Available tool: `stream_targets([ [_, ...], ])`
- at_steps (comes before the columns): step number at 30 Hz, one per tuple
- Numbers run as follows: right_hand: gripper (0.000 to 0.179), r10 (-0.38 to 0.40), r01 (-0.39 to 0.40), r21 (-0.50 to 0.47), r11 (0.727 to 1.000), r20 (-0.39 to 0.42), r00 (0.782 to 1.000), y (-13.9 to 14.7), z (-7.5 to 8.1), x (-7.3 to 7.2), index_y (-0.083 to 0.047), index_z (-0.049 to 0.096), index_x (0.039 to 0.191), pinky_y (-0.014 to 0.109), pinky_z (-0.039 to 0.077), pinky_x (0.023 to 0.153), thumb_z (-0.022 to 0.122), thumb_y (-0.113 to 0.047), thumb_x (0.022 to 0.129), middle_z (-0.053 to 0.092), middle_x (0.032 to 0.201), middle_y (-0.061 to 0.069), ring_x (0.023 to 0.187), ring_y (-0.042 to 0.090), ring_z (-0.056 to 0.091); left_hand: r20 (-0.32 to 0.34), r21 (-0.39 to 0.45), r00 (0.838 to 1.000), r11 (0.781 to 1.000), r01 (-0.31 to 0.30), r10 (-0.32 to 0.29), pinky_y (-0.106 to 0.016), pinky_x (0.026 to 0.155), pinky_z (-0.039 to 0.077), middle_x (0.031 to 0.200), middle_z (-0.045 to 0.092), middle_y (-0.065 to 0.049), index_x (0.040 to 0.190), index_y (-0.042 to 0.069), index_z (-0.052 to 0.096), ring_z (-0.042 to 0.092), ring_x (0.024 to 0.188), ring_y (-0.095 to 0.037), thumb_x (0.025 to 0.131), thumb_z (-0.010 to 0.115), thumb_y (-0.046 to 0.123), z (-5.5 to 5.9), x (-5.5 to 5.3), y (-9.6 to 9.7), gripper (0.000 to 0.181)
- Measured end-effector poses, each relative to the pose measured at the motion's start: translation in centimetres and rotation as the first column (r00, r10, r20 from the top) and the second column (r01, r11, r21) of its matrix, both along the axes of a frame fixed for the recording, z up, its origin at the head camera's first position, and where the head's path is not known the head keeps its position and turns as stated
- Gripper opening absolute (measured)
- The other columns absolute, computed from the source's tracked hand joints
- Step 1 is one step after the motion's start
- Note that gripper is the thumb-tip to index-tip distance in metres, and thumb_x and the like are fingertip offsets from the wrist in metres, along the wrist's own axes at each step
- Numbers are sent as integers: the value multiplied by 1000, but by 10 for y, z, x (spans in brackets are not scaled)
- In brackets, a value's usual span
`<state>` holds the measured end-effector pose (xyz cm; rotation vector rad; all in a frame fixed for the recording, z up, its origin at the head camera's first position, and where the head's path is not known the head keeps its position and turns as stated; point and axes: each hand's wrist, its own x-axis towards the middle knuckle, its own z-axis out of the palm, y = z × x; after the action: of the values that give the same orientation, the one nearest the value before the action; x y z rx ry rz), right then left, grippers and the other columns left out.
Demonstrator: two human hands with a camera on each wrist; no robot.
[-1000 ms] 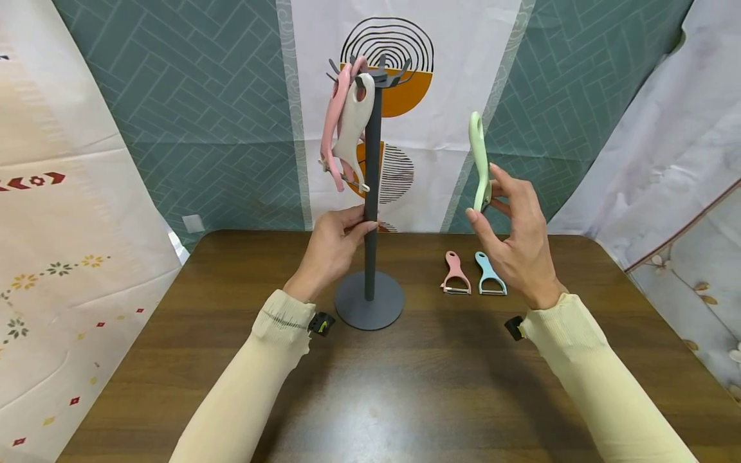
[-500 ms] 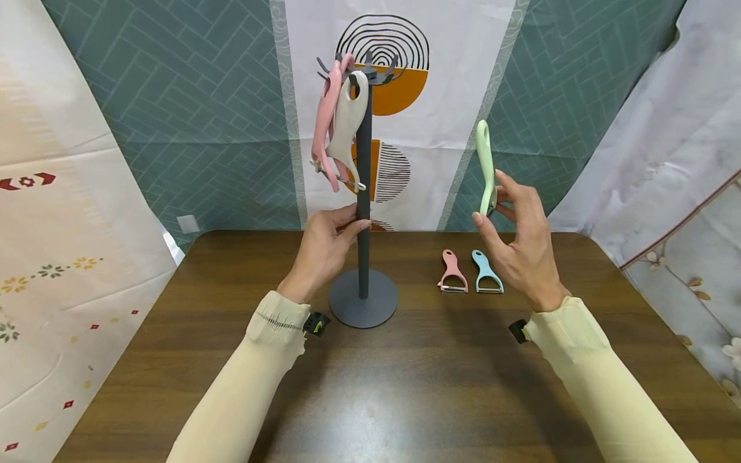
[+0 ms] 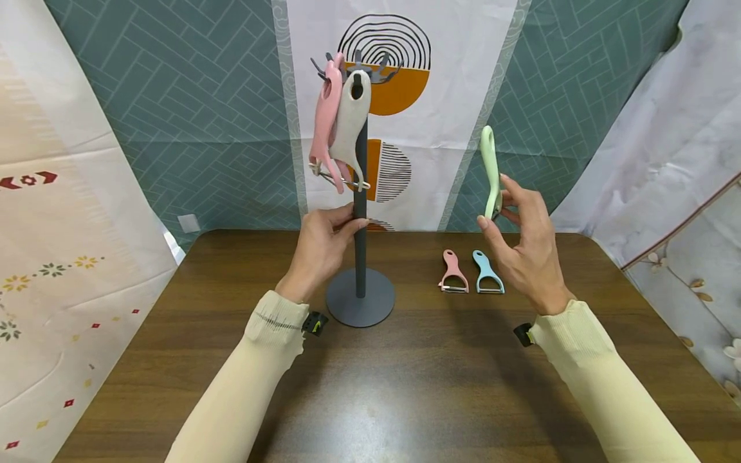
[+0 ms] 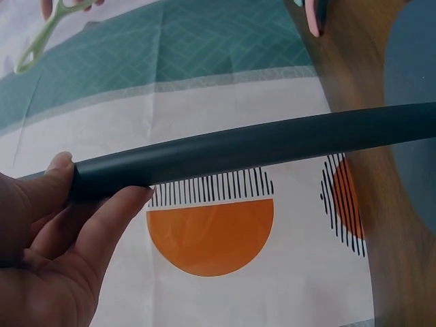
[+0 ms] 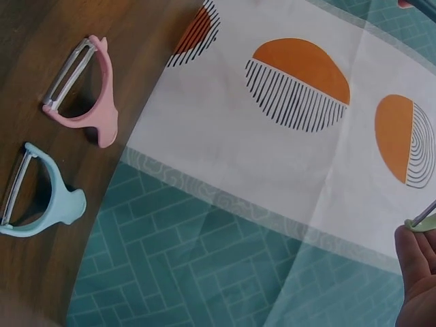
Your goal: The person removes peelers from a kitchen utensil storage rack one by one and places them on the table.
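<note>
In the head view my left hand pinches the dark pole of an upright stand, midway up, between thumb and fingers. Pink peelers and an off-white peeler hang by their handle holes from hooks at the stand's top; one pink peeler is mostly hidden. My right hand holds a light green peeler by its blade end, handle pointing up, in the air right of the stand. In the right wrist view only a sliver of this green peeler shows above the fingers.
A pink peeler and a light blue peeler lie side by side on the brown wooden table, below the right hand. The stand's round grey base rests on the table. Patterned cloth hangs behind.
The stand's top has turned, so the off-white peeler faces more to the front and now covers the upper pole. The right hand has moved slightly down and right with the green peeler.
</note>
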<state>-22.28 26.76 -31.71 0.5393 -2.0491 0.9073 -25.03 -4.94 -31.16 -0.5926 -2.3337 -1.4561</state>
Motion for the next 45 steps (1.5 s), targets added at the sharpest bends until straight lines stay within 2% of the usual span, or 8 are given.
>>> stream_targets([
  [10, 68, -11, 11, 4, 1000, 11, 1000, 8, -4, 2, -17, 49, 152, 15, 48, 104, 73, -1, 91, 58, 124, 22, 114, 10, 55, -38, 2, 999, 1000, -29, 29, -30, 74, 56, 99, 80, -8, 109, 6, 79, 70, 83, -17, 94, 74, 18, 0, 0, 3, 20],
  [16, 69, -27, 27, 7, 1000, 2, 1000, 11, -8, 1, -12, 50, 150, 13, 47, 102, 75, 3, 88, 59, 122, 24, 111, 18, 56, -77, -6, 996, 998, -55, 54, -35, 78, 61, 100, 80, -10, 108, 6, 80, 77, 91, -20, 92, 76, 18, 0, 1, 3, 20],
  [25, 68, -49, 49, 21, 999, 0, 999, 14, -11, 3, -7, 49, 150, 10, 45, 101, 74, 6, 88, 58, 122, 28, 111, 23, 57, -75, 1, 994, 996, -85, 85, -34, 73, 61, 95, 81, -7, 109, 12, 81, 78, 86, -17, 89, 80, 23, 0, 1, 4, 22],
  [37, 69, -41, 41, 22, 999, 18, 999, 21, -15, 3, -14, 49, 151, 10, 45, 101, 75, 2, 88, 58, 119, 23, 110, 17, 54, -66, -11, 992, 994, -107, 106, -31, 69, 60, 91, 81, -4, 105, 15, 82, 78, 82, -15, 88, 81, 27, 2, 1, 6, 20],
  [45, 69, -41, 40, 33, 999, 20, 999, 25, -17, 5, -16, 48, 152, 10, 45, 102, 73, 0, 90, 58, 121, 23, 112, 20, 55, -90, -23, 989, 993, -119, 116, -33, 68, 60, 90, 81, -5, 103, 14, 83, 78, 81, -15, 88, 81, 25, 0, 1, 8, 19],
])
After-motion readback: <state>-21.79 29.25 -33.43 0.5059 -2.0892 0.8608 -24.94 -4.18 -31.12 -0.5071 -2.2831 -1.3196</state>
